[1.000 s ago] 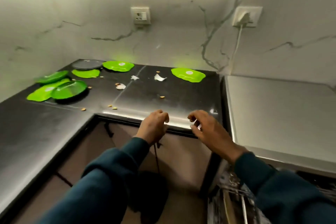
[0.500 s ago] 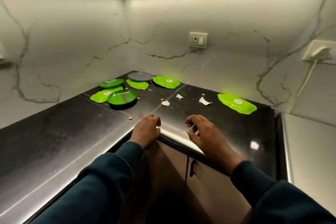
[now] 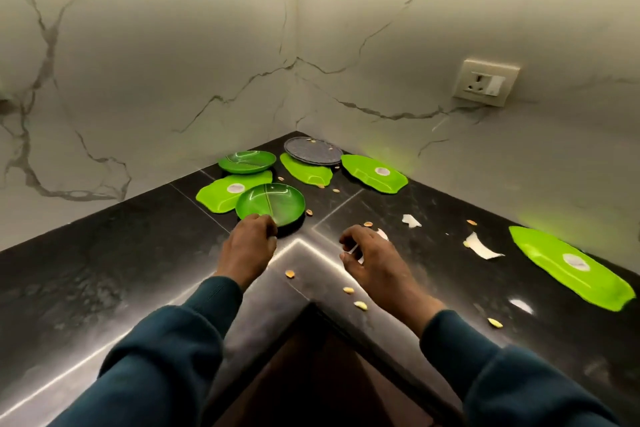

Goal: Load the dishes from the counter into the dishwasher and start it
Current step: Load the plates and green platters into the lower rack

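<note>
- Hands have moved forward from the counter's front edge, where they were a second ago, to reach over the black counter point(image 3: 104, 263) toward the dishes; the dishwasher rack seen then has left the view.
- The left hand point(image 3: 250, 246) now touches the near rim of the closest round green plate point(image 3: 270, 203); whether its curled fingers grasp the rim cannot be told.
- The right hand point(image 3: 372, 258) hovers over the counter, fingers loosely curled, holding nothing.
- Judgement: pickup of the first dish is about to begin; nothing is loaded yet.
- Count: two round green plates, the second point(image 3: 247, 161) farther back.
- Four leaf-shaped green trays point(image 3: 568, 267).
- One grey round plate point(image 3: 313, 150) in the corner.
- Scattered seed shells point(image 3: 360, 305) and a few white scraps point(image 3: 479, 246).
</note>
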